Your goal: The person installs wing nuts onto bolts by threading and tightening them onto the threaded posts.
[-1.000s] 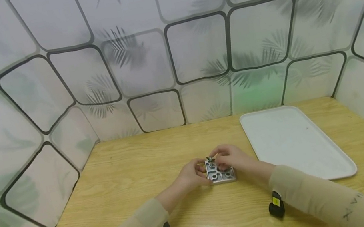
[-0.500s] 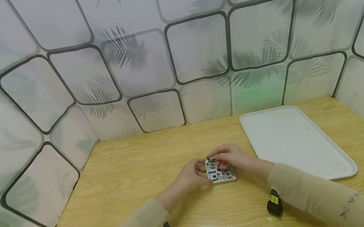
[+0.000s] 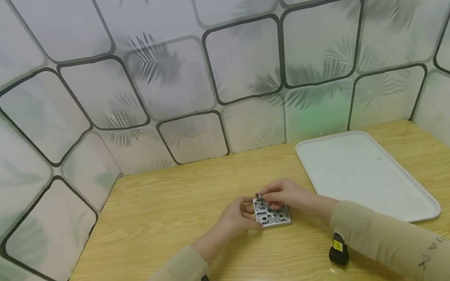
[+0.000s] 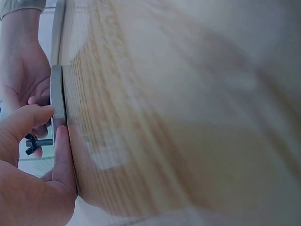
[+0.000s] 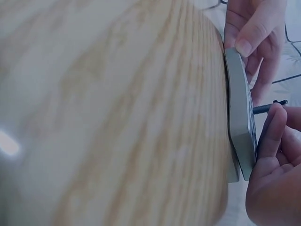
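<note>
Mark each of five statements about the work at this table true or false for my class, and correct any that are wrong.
1. The left hand grips the metal plate by its edge. True.
2. The right hand hangs well clear of the winged screw. False: its fingers are on the screw.
3. The winged screw stands up from the metal plate's far left corner, as the person sees it. True.
4. The white tray lies to the left of the metal plate. False: it lies to the right.
5. The metal plate's recessed side faces up. True.
</note>
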{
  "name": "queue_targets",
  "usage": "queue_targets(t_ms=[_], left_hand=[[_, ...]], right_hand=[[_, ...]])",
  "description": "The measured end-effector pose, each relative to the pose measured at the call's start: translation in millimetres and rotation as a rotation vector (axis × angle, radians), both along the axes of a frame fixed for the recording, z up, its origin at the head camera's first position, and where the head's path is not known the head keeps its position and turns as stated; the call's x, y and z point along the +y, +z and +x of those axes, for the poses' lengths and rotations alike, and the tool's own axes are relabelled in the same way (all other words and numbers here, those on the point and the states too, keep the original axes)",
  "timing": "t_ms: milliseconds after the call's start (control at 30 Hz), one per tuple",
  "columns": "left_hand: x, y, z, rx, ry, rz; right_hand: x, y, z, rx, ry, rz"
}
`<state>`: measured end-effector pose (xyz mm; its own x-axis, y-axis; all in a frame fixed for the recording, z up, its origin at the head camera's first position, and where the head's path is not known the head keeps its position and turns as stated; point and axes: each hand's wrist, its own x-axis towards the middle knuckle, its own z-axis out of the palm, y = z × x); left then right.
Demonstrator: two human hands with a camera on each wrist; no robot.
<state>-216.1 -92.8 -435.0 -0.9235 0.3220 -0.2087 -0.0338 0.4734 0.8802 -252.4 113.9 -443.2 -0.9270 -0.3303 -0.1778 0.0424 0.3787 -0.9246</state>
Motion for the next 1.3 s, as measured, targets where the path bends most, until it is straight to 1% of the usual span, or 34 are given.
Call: queue_targets(t_ms=[167, 467, 633, 833, 1000, 1100, 1200, 1300], left_hand=[[0.3, 0.7, 0.3, -0.001, 0.002, 0.001], [-0.5, 0.0, 0.6, -0.001, -0.006, 0.001], [-0.6, 0.7, 1.2, 0.001, -0.008, 0.002], [-0.8, 1.8, 0.9, 0.002, -0.011, 0.0], [-0.9, 2.3, 0.4, 0.0, -0.012, -0.009], [-0.9, 2.2, 0.5, -0.001, -0.013, -0.015], [-0.9, 2.4, 0.6, 0.003, -0.014, -0.019], [-0.5, 2.2, 0.8, 0.002, -0.015, -0.015]], right_hand=[[-1, 0.4, 2.2, 0.008, -0.023, 0.022], [-1, -1.8, 4.6, 0.007, -0.032, -0.025], [-2, -2.7, 4.8, 0.005, -0.059, -0.028], [-7, -1.9, 6.2, 0.051, -0.102, 0.03], [-14, -1.3, 11.5, 0.161, -0.135, 0.139], [-18, 0.4, 15.1, 0.207, -0.154, 0.194], [-19, 3.2, 17.4, 0.214, -0.152, 0.208], [-16, 5.6, 17.3, 0.182, -0.122, 0.182]])
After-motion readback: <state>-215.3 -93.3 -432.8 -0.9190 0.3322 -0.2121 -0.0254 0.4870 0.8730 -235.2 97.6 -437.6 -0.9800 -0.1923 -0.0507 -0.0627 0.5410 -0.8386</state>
